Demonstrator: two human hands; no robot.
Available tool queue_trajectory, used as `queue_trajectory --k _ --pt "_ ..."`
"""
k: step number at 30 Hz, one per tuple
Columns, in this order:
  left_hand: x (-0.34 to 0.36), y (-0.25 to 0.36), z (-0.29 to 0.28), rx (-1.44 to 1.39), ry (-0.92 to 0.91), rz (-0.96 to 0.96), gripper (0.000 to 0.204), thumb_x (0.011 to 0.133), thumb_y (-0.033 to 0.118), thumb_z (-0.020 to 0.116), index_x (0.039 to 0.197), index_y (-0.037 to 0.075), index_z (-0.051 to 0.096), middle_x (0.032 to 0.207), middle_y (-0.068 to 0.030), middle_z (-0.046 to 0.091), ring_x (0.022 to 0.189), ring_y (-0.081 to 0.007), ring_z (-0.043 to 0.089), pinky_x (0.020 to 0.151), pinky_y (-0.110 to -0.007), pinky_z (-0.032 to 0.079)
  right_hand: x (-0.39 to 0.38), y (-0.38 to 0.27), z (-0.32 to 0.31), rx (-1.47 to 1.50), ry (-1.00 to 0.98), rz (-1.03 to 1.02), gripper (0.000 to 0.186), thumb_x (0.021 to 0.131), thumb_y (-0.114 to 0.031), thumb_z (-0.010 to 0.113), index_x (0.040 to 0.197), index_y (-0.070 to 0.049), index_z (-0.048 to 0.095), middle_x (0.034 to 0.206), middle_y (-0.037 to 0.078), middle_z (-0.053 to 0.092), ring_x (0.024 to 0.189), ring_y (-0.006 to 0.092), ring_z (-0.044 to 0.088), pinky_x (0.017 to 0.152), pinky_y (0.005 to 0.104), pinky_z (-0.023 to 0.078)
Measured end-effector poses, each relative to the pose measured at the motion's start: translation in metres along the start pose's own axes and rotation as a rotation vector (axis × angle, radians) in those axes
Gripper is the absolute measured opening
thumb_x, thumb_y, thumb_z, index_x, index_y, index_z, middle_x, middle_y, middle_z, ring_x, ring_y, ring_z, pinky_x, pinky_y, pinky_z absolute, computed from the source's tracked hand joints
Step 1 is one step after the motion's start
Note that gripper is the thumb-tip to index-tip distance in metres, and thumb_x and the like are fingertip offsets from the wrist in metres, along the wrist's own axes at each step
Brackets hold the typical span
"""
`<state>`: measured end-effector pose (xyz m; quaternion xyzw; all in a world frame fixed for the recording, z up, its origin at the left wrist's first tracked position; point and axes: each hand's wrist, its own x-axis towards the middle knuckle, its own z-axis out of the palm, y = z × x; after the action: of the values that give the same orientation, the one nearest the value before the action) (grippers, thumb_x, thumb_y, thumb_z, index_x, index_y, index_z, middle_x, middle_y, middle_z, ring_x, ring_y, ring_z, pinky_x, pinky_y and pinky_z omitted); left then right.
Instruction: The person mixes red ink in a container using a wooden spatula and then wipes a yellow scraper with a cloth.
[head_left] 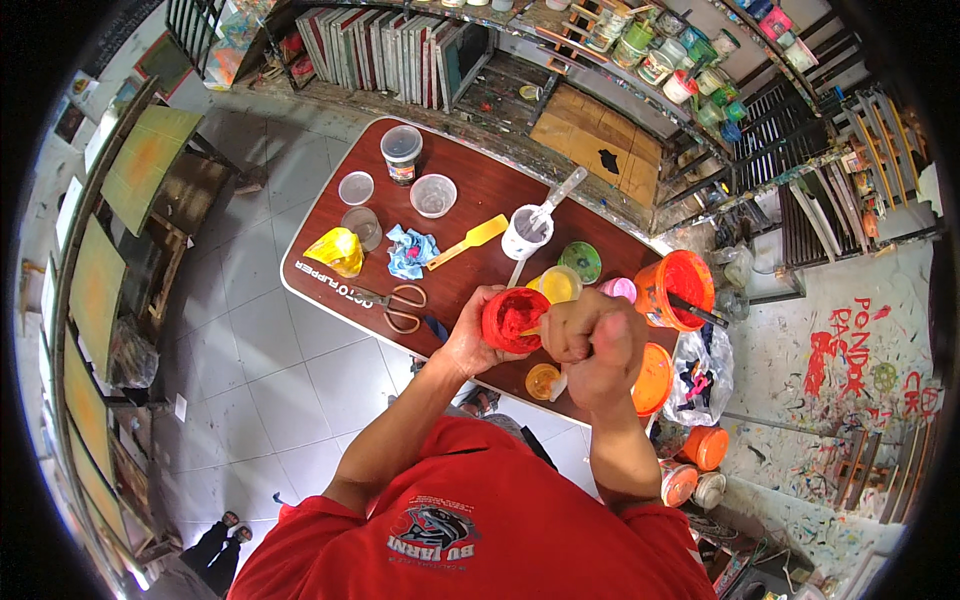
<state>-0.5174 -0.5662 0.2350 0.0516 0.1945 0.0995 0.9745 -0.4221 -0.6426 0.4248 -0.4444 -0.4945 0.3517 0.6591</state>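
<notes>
Left hand [468, 345] cups red tub [513, 318] from below-left, holds it just above table's [330, 215] near edge. Tub tilted, open mouth facing up toward person, red paint inside. Right hand [592, 340] clenched in fist round stick [531, 331]; stick's long axis runs roughly level, tip pointing left into tub. Scissors [397, 303] lie just left of tub near table edge. Yellow cup [560, 284] behind tub, orange bucket [676, 288] at right end. White cup with spatula [527, 230] mid-table.

glossy plastic tub [513, 318], polished wood table [480, 190]
</notes>
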Motion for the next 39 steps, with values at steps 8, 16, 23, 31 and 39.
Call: queue_trajectory --k 8,16,23,31,39 --pt "-0.003 0.000 0.009 0.038 -0.046 0.038 0.043 0.095 0.046 0.041 0.121 0.016 0.058 0.120 -0.0061 0.063 0.108 -0.0252 0.062 0.087 -0.049 0.052 0.015 0.002 0.006 -0.060 0.196 -0.125 0.055 0.103 -0.051 0.034 0.070 -0.007 0.037 0.052 0.001 0.033 0.044 0.0089 0.026 0.043 0.0254 0.021" --pt "0.008 -0.007 -0.010 0.015 -0.035 0.074 0.046 0.095 0.045 0.041 0.124 0.014 0.057 0.121 -0.0071 0.062 0.109 -0.0244 0.061 0.090 -0.052 0.052 0.004 0.051 0.005 -0.058 0.185 -0.164 0.052 0.104 -0.042 0.039 0.067 -0.005 0.038 0.055 0.002 0.036 0.044 0.0114 0.031 0.043 0.0277 0.025" --pt "0.000 0.004 -0.004 0.022 -0.045 -0.060 0.046 0.095 0.044 0.042 0.123 0.010 0.056 0.117 -0.0097 0.064 0.104 -0.0246 0.064 0.086 -0.046 0.055 -0.011 0.048 -0.021 0.114 -0.108 0.073 0.050 0.102 -0.029 0.041 0.058 -0.004 0.041 0.056 0.004 0.046 0.049 0.0127 0.042 0.049 0.0286 0.031" --pt "0.006 -0.003 -0.004 -0.039 -0.037 0.148 0.044 0.095 0.043 0.041 0.123 0.013 0.058 0.120 -0.0074 0.062 0.108 -0.0254 0.061 0.087 -0.050 0.053 -0.002 0.052 -0.009 -0.012 0.297 -0.038 0.046 0.104 -0.042 0.040 0.077 -0.005 0.042 0.072 0.004 0.043 0.063 0.0110 0.038 0.059 0.0272 0.033" --pt "-0.001 0.025 -0.012 0.103 -0.149 -0.091 0.051 0.093 0.049 0.041 0.122 0.012 0.059 0.114 -0.0093 0.065 0.101 -0.0269 0.064 0.081 -0.046 0.054 0.029 0.003 -0.035 -0.207 -0.627 0.095 0.034 0.091 -0.029 0.066 0.107 0.001 0.062 0.097 0.009 0.060 0.085 0.0181 0.056 0.074 0.0300 0.045"
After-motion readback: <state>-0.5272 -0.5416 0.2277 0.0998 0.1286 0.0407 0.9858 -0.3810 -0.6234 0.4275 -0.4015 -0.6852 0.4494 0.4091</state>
